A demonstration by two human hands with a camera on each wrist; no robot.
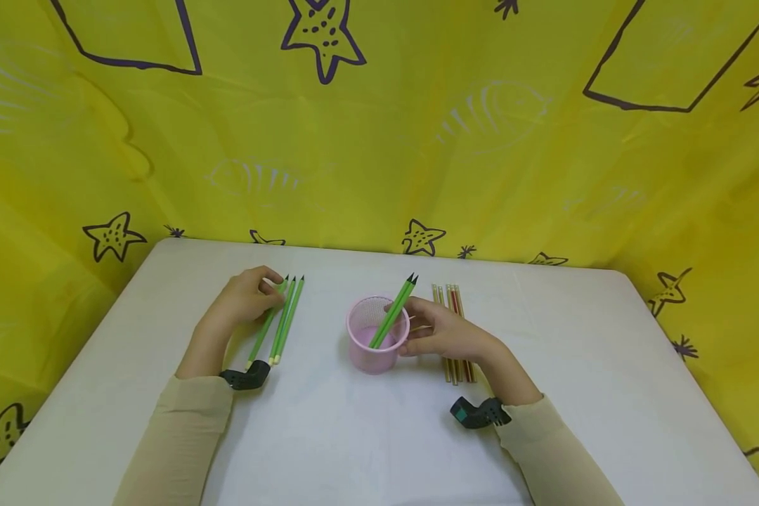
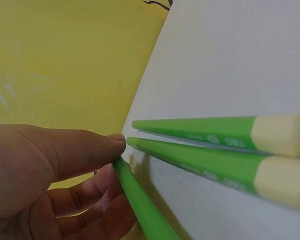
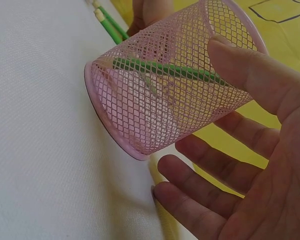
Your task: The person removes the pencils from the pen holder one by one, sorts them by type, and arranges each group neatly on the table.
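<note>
My left hand (image 1: 243,299) pinches a green pencil (image 2: 142,202) near its black-tipped far end, between thumb and fingers. Just right of it, two more green pencils (image 1: 287,323) with cream ends lie side by side on the white table. A pink mesh pencil cup (image 1: 372,360) stands mid-table, holding two green pencils (image 1: 393,316) that lean right with black tips up. My right hand (image 1: 445,332) grips the cup from its right side, the thumb (image 3: 240,65) against the mesh near the rim. The lower fingers (image 3: 200,185) stand off the mesh.
Several gold and red pencils (image 1: 454,371) lie in a row on the table, partly under my right hand. The white table (image 1: 329,436) ends at a yellow patterned cloth (image 1: 379,154) at the back and sides. A dark wrist camera (image 1: 481,412) sits on each wrist.
</note>
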